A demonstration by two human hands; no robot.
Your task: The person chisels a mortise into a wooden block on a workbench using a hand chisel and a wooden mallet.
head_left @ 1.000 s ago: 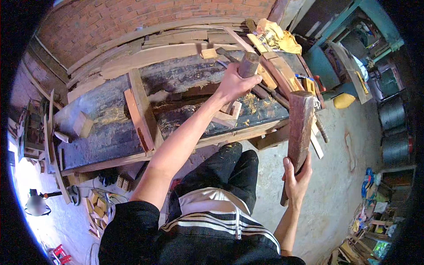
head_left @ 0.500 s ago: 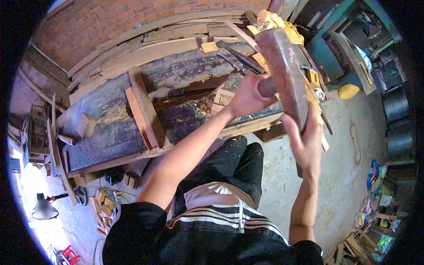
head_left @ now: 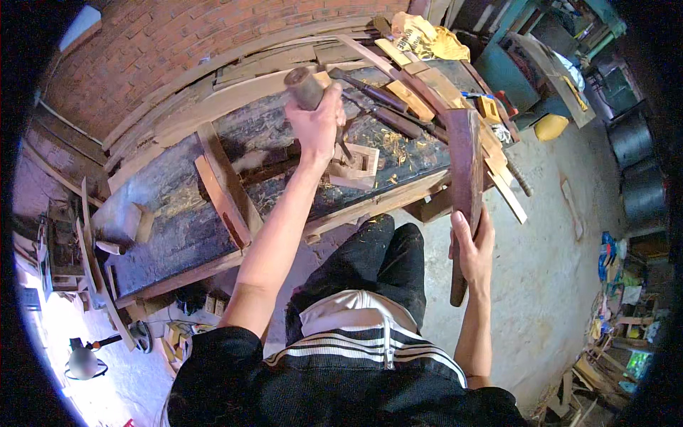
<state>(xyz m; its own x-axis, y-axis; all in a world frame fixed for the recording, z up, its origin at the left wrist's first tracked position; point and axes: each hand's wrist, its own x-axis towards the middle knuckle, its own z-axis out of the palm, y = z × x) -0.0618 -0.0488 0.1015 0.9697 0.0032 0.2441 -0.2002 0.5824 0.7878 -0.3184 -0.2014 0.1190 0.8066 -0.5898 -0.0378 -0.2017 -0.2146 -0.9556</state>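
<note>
My left hand (head_left: 315, 121) is wrapped round the thick round handle of a chisel (head_left: 303, 87); its shaft angles down toward a pale wooden block (head_left: 363, 178) with a cut recess, lying near the bench's front edge. I cannot tell whether the tip touches the wood. My right hand (head_left: 472, 249) grips a long, dark wooden mallet (head_left: 464, 156), held upright at the front right of the bench. Loose shavings (head_left: 395, 142) and more dark-handled tools (head_left: 398, 121) lie beside the block.
The scuffed dark bench (head_left: 149, 260) bears a cross plank (head_left: 220, 199), boards (head_left: 434, 85) and a yellow sack (head_left: 427, 35). A brick wall (head_left: 163, 43) rises behind. Concrete floor (head_left: 541, 285) shows at right, with dark drums (head_left: 626, 185) and scrap piles (head_left: 633, 320).
The mallet rose toward the chisel handle half a second ago and has since come down to the right. My left hand, with the chisel, has swung leftward over the block.
</note>
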